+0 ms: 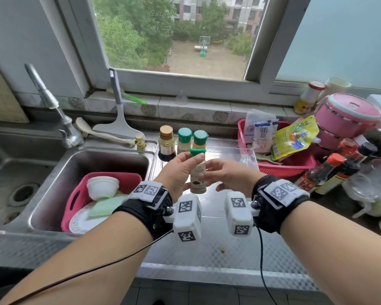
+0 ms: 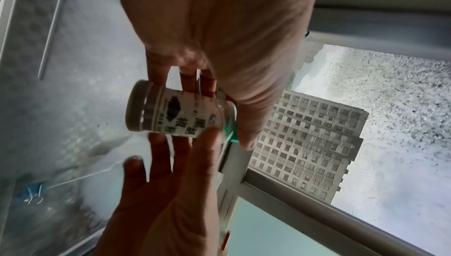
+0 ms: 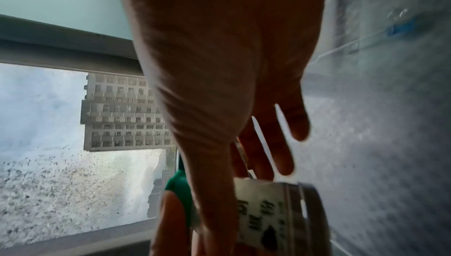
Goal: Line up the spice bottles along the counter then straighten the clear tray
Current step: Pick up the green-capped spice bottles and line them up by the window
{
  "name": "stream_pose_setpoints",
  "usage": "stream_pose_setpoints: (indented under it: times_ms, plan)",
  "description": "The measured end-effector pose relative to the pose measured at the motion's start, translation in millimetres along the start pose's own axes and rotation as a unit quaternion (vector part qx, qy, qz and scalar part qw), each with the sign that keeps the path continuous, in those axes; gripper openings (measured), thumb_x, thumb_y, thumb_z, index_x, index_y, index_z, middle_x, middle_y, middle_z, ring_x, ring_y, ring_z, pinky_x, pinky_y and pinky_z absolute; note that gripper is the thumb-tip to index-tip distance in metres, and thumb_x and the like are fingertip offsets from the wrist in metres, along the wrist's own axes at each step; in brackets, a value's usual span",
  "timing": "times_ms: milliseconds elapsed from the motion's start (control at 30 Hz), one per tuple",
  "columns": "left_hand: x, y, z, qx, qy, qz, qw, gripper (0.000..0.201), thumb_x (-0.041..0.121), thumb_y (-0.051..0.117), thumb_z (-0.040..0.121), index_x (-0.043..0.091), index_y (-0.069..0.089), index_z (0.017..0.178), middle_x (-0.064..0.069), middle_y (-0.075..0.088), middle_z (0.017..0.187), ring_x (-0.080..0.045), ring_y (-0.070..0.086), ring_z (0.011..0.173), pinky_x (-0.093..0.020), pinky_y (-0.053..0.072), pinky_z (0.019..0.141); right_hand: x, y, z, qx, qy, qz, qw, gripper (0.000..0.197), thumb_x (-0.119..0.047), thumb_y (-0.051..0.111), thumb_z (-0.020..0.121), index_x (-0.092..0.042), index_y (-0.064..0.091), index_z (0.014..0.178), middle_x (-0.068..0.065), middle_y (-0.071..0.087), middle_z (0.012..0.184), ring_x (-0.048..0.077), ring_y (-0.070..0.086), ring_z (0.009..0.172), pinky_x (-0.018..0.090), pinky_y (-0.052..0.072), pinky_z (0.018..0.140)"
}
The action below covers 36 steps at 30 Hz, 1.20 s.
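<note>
A spice bottle (image 1: 198, 178) with a green cap and a white label is held upright in the air above the clear tray (image 1: 250, 154). My left hand (image 1: 190, 165) grips it from the left, thumb up by the cap. My right hand (image 1: 208, 170) pinches its middle from the right, thumb in front and fingers behind. In the left wrist view the bottle (image 2: 175, 113) lies between both hands; in the right wrist view the bottle (image 3: 268, 219) shows under my thumb. Behind stand a brown-capped bottle (image 1: 167, 142) and two green-capped bottles (image 1: 184, 139) (image 1: 200, 139) in a row.
A sink with a pink basin (image 1: 75, 194) of dishes lies to the left. A red basket (image 1: 284, 169) of packets, dark sauce bottles (image 1: 330, 170) and a pink pot (image 1: 348, 115) crowd the right. The counter's front strip (image 1: 207, 249) is bare metal.
</note>
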State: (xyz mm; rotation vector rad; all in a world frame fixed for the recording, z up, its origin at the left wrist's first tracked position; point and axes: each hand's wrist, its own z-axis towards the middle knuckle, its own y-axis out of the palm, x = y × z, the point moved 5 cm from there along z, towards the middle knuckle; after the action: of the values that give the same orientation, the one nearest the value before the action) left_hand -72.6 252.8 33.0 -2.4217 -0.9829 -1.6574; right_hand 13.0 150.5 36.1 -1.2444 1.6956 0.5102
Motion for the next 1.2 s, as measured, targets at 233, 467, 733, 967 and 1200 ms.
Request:
stream_pose_setpoints:
  times_ms: [233,467,733,967,1200]
  plan:
    - [-6.6,18.4,4.0,-0.012,-0.004,0.019,1.0,0.033,0.03,0.067,0.085,0.018,0.06,0.115,-0.002,0.069,0.102,-0.019,0.065,0.097,-0.037,0.055,0.075,9.4,-10.7,-9.9,0.013,-0.004,-0.027,1.0,0.04,-0.018,0.073,0.081,-0.006,0.059,0.117,0.003,0.068,0.097,0.012,0.062,0.08,0.028,0.043,0.069]
    - [-10.3,-2.3,11.8,0.088,-0.038,0.048,0.994,0.034,0.044,0.044,0.096,0.019,0.065,0.105,0.005,0.061,0.105,-0.011,0.056,0.1,-0.035,0.04,0.093,-1.6,-47.2,-4.6,0.187,-0.042,0.028,0.981,0.043,-0.006,0.074,0.078,-0.006,0.059,0.119,0.006,0.067,0.101,0.014,0.06,0.082,0.024,0.043,0.065]
    - [-10.6,-16.0,16.7,0.098,-0.066,0.022,0.993,0.023,0.04,0.049,0.094,0.023,0.065,0.091,0.005,0.062,0.093,-0.01,0.06,0.089,-0.031,0.041,0.082,-4.8,-42.8,25.3,0.255,-0.054,-0.019,0.965,0.048,-0.008,0.077,0.075,-0.017,0.06,0.118,0.01,0.068,0.11,0.026,0.065,0.101,0.041,0.053,0.087]
    - [-10.3,-23.7,16.8,0.098,-0.063,0.034,0.993,0.026,0.04,0.05,0.093,0.022,0.065,0.104,0.007,0.06,0.087,-0.009,0.057,0.084,-0.028,0.041,0.076,-5.2,-42.5,32.6,0.266,-0.05,-0.052,0.961,0.045,-0.008,0.077,0.073,-0.016,0.061,0.115,0.01,0.068,0.109,0.027,0.064,0.101,0.046,0.051,0.092]
    - [-10.9,-23.5,14.6,0.093,-0.064,0.039,0.993,0.027,0.04,0.052,0.092,0.021,0.065,0.106,0.006,0.061,0.091,-0.011,0.058,0.087,-0.028,0.043,0.075,-3.1,-40.1,33.9,0.272,-0.045,-0.062,0.959,0.042,-0.014,0.077,0.074,-0.021,0.06,0.112,0.008,0.068,0.104,0.026,0.065,0.098,0.048,0.052,0.09]
